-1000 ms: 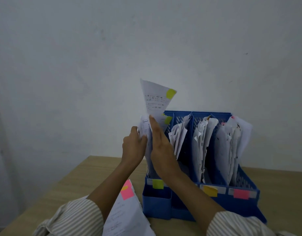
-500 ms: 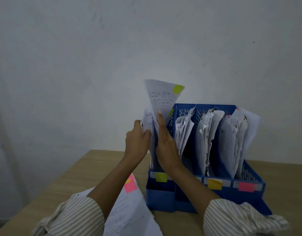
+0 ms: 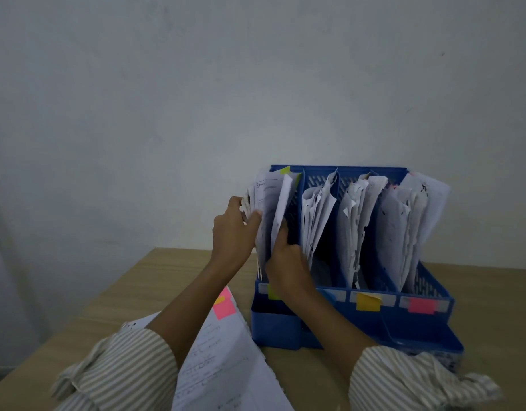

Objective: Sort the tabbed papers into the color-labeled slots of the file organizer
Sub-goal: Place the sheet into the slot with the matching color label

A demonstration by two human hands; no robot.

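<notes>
A blue file organizer (image 3: 353, 318) stands on the far part of a wooden table (image 3: 155, 280), close to a pale wall (image 3: 255, 84), its upright slots running left to right and each stuffed with white sheets. Along its near front edge sit the colour labels: a yellow-green label (image 3: 273, 293) under the leftmost slot, half hidden by a wrist, an orange-yellow label (image 3: 368, 302) further right, and a pink label (image 3: 421, 306) under the rightmost slot. Both hands are at the leftmost slot. The left hand (image 3: 233, 232) holds the outer left edge of the paper bundle (image 3: 266, 209) standing in that slot, fingers curled round the sheets and the thumb laid across their near face. The right hand (image 3: 287, 262) reaches into the same slot just to the right, fingers bent round a sheet with a green tab (image 3: 281, 203), which stands in the slot, its top at about the height of the organizer's back wall. A second small green tab (image 3: 285, 169) pokes up at the top of the bundle. On the near left of the table, partly under the left forearm, lies a loose stack of papers (image 3: 223, 366), its top sheet carrying a pink tab (image 3: 224, 307) with a smaller yellow tab (image 3: 219, 299) touching it. Striped sleeves (image 3: 122, 369) are pushed up both arms.
</notes>
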